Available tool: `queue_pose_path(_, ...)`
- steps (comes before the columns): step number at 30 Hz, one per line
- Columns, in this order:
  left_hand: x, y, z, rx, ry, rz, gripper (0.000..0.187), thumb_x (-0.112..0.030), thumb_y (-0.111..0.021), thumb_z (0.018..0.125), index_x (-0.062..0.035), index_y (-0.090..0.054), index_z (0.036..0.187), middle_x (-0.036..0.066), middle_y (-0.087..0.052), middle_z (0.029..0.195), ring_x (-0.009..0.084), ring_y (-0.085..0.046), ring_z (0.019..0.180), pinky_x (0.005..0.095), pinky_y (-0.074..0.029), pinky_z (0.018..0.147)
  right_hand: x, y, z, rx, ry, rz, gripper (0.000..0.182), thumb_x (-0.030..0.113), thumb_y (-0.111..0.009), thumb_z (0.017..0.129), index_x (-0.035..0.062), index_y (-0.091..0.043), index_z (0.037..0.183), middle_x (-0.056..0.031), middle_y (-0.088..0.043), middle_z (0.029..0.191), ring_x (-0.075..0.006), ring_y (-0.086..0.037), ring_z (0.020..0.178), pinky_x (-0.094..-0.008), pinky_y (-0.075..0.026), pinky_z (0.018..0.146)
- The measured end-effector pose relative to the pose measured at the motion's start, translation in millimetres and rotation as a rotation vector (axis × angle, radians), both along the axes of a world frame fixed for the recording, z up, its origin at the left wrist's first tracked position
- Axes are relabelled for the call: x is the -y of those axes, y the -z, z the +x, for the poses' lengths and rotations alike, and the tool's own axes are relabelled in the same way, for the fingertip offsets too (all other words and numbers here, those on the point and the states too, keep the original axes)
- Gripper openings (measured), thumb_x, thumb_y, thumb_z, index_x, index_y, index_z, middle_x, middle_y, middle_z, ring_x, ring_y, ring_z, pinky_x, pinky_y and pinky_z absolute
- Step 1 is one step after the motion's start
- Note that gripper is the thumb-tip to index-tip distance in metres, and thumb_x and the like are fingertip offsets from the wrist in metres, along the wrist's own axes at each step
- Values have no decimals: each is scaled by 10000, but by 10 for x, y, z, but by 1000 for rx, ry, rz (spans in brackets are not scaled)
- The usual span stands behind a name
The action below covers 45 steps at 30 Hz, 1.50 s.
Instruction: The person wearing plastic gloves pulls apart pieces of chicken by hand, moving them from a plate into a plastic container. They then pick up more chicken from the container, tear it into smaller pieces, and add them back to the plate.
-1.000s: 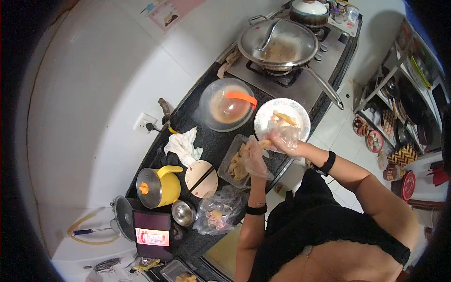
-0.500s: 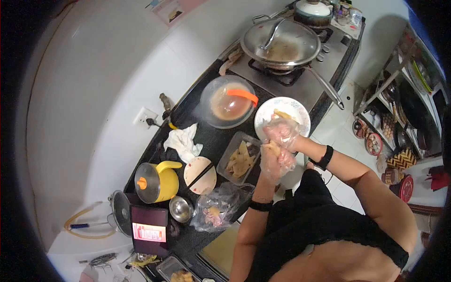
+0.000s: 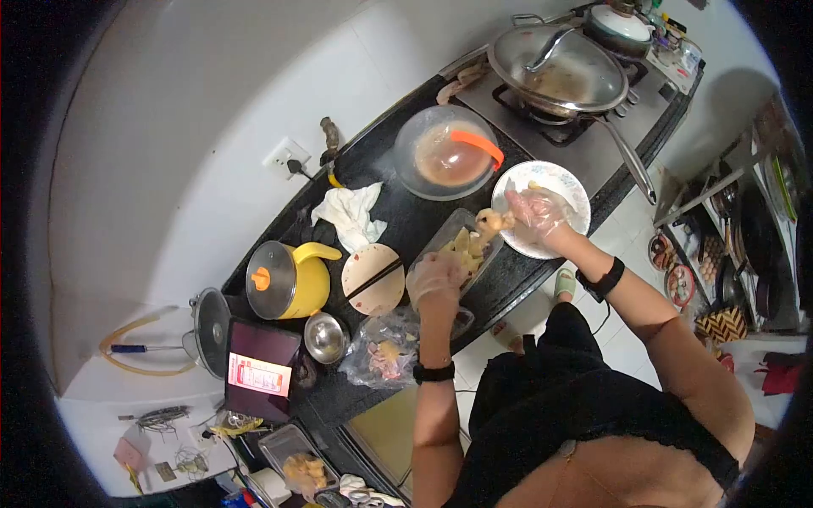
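Both my hands wear clear plastic gloves. My right hand (image 3: 540, 212) is over the white floral-rimmed plate (image 3: 577, 196), its fingers closed on a pale yellow chicken piece (image 3: 491, 222) that sticks out to the left, above the clear plastic container (image 3: 485, 273). Pale yellow slices (image 3: 465, 245) lie in that container. At its left side my left hand (image 3: 436, 277) reaches in, back of the hand up; its fingertips are hidden among the slices. A little more food (image 3: 533, 185) shows on the plate beyond my right hand.
A bowl of cloudy liquid (image 3: 415, 161) with an orange handle sits behind. Left are a plate with chopsticks (image 3: 373, 262), a yellow kettle (image 3: 306, 284), a metal bowl (image 3: 326, 337) and a plastic bag (image 3: 381, 351). A lidded wok (image 3: 559, 72) stands on the stove, its handle jutting forward.
My hands, close together at the plate before, have parted. The left moved left to the container; the right stays by the plate with the chicken piece now showing. The view has shifted.
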<state>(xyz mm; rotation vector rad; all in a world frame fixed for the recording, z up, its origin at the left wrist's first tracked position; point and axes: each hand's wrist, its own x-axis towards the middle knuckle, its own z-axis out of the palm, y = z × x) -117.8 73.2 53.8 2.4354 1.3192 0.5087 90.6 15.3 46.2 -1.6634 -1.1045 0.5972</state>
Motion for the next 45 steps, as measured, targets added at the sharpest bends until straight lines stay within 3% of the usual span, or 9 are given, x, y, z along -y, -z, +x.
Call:
queue_pose_path(2,-121,289,-36,-539,166,76,173,-207,-529,785,-97,-610,890,115,-581,904,235,-578,821,361,-454,677,-93,-10,12,49,-47,-133,374,340,-421,881,27,-603,790,-158,-601,752,-306,-540,675,-380,-423,694)
queue_pose_path(7,-166,335,71,-561,169,99,196,-191,-563,748,-112,-588,925,105,-580,918,255,-583,855,369,-460,711,-183,-315,-217,514,-64,-252,554,439,-288,886,3,-586,715,-200,-584,761,-380,-531,764,-423,-412,706)
queue_pose_path(18,-306,462,43,-463,271,-199,326,-326,-542,769,-72,-564,971,164,-582,933,325,-580,851,418,-459,741,-137,-188,81,151,39,-237,550,496,-390,850,1,-586,710,-182,-533,606,-303,-488,563,-387,-386,584)
queue_pose_path(21,-303,227,-160,-120,345,186,175,-174,-523,762,-72,-550,902,127,-572,913,254,-588,784,338,-460,696,-23,-260,221,184,103,-204,549,507,-419,838,3,-581,694,-151,-515,570,-265,-476,534,-366,-384,565)
queue_pose_path(23,-384,108,-268,433,16,-631,182,-161,-528,815,-60,-527,966,90,-567,944,190,-562,810,280,-452,709,14,-32,428,45,112,-170,559,533,-414,828,22,-592,689,-122,-532,573,-249,-490,549,-349,-393,566)
queue_pose_path(33,-381,99,-360,1206,208,-1224,329,-129,-553,832,-77,-429,1133,47,-507,1047,155,-531,917,272,-459,798,197,139,721,183,292,-130,578,561,-412,808,28,-594,678,-139,-539,604,-241,-500,563,-341,-395,579)
queue_pose_path(36,-319,146,-211,843,408,-567,391,-74,-559,810,-70,-398,1166,69,-489,1088,166,-513,972,288,-449,837,240,116,748,145,306,-138,575,559,-416,808,27,-589,673,-138,-530,598,-239,-482,552,-338,-390,575)
queue_pose_path(42,21,-15,473,967,407,-738,437,4,-511,787,-48,-355,1192,90,-473,1124,189,-500,1001,292,-418,873,434,-93,764,177,528,-171,576,552,-429,810,17,-583,661,-90,-509,573,-156,-462,567,-302,-381,570)
queue_pose_path(45,119,-32,884,557,384,-446,562,-43,-543,768,-7,-274,1260,167,-461,1139,268,-484,1041,332,-388,908,515,50,898,181,470,99,510,468,-473,831,0,-562,649,-53,-488,566,-135,-426,564,-290,-365,545)
